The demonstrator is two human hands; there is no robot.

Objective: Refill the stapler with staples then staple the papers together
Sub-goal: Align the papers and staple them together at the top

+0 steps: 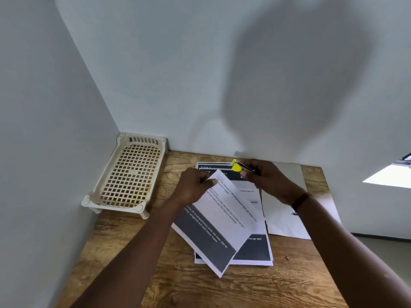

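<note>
One small yellow stapler [236, 167], just above centre frame, is gripped in the curled fingers of the right hand [269, 181]. The left hand [192, 187] pinches the top corner of one printed white-and-grey paper sheet [222, 221], reading "kettle with water, sink for". It lies askew over a stack of similar printed sheets [255, 250], count unclear, on the wooden table [222, 290]. One blank white sheet [282, 218] lies right; one cream plastic lattice tray [131, 174] stands left.

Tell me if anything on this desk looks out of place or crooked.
The sheet the left hand pinches lies twisted across the stack of papers, and a blank sheet lies off to the right at another angle. A tiny brownish bit lies loose on the table, too small to identify.
</note>
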